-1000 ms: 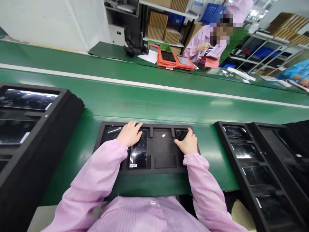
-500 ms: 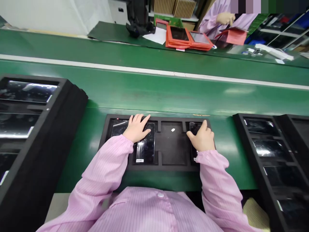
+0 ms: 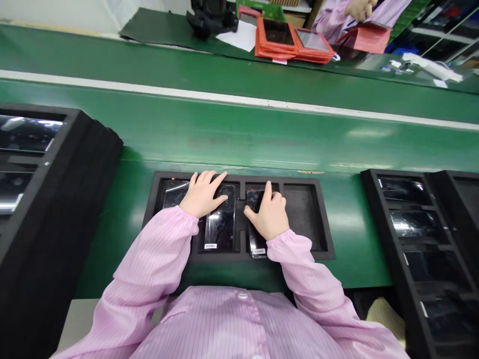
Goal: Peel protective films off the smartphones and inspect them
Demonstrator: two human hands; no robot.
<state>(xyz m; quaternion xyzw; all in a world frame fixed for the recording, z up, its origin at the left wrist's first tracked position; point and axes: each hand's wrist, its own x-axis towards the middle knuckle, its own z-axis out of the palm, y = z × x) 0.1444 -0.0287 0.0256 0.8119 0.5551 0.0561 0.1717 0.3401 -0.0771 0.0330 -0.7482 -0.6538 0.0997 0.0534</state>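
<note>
Two screens [image 3: 221,227] lie toward the tray's [image 3: 324,222] left edge, partly under our left hand [image 3: 202,194], spread and loose; our right hand [image 3: 270,217] grasps a third screen [image 3: 256,240], its labelled end at the near edge.

Bright, even light, apparently from overhead, lays a pale sheen on the green surface [image 3: 224,134], white glare on the side screens [image 3: 411,225] and greyer reflections on the central screen [image 3: 224,229]. The black foam stack [image 3: 56,214] swallows detail; wide-angle distortion stretches the edges.
</note>
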